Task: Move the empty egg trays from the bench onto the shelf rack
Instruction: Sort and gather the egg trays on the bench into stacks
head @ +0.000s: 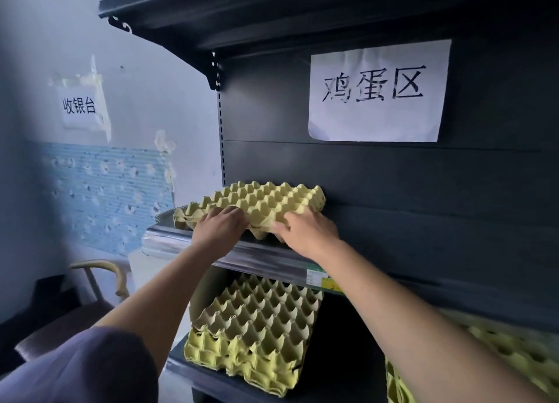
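Note:
A yellow cardboard egg tray [263, 201] lies on the middle shelf [257, 259] of a dark metal shelf rack [453, 190], its near edge slightly raised. My left hand [219, 228] grips the tray's near left edge. My right hand [308, 231] holds the near right edge, fingers curled under it. On the shelf below, a stack of yellow egg trays [257, 333] rests, its top tray tilted up against the back. More yellow trays [514, 351] show at the lower right, partly hidden by my right arm.
A white paper sign [378, 92] hangs on the rack's back panel. The top shelf [242, 6] juts out overhead. To the left is a wall with another sign [80, 104] and a blue panel [102, 190]. A chair [75, 305] stands at the lower left.

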Motion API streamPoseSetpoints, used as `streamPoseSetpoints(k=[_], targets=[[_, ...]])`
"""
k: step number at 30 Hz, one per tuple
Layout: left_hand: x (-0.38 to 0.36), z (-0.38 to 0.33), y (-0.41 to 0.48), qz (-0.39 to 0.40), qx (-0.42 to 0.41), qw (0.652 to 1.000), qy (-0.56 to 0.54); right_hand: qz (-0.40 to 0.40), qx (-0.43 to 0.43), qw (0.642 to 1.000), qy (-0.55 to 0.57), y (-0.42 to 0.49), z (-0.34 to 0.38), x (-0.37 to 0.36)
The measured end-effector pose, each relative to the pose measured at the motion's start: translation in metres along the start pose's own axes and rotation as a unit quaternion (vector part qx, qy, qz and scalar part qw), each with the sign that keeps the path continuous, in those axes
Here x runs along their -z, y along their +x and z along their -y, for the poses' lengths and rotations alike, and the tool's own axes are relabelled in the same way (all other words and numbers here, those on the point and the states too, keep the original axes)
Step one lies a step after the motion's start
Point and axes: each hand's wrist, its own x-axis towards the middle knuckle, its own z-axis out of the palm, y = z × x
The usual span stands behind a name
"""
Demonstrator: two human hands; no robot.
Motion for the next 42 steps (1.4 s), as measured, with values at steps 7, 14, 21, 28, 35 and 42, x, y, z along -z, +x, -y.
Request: streamPoseSetpoints(k=[7,14,21,28,35,42], targets=[[0.0,-0.002,0.001,-0.065,-0.042,0.997,-0.018,-0.104,-0.006,0.993,-0.054,-0.014,0.003,0.002],[0.022,-0.083,0.0,-0.174,-0.173,0.969,-0.031,-0.243,-0.016,0.965,-0.096,-0.054,-0.035,0.029],[0.02,-0.211,-0.025,-0.232,-0.301,0.923,-0.056,-0.341,-0.082,0.928,-0.124,-0.141,-0.135,0.065],[-0.005,-0.409,-0.091,-0.195,-0.403,0.883,-0.139,-0.333,-0.153,0.918,-0.151,-0.283,-0.291,0.099],[-0.038,-0.574,-0.156,-0.124,-0.482,0.847,-0.188,-0.267,-0.227,0.92,-0.175,-0.407,-0.412,0.112],[-0.09,-0.7,-0.192,-0.023,-0.526,0.827,-0.197,-0.187,-0.314,0.916,-0.167,-0.487,-0.512,0.102]])
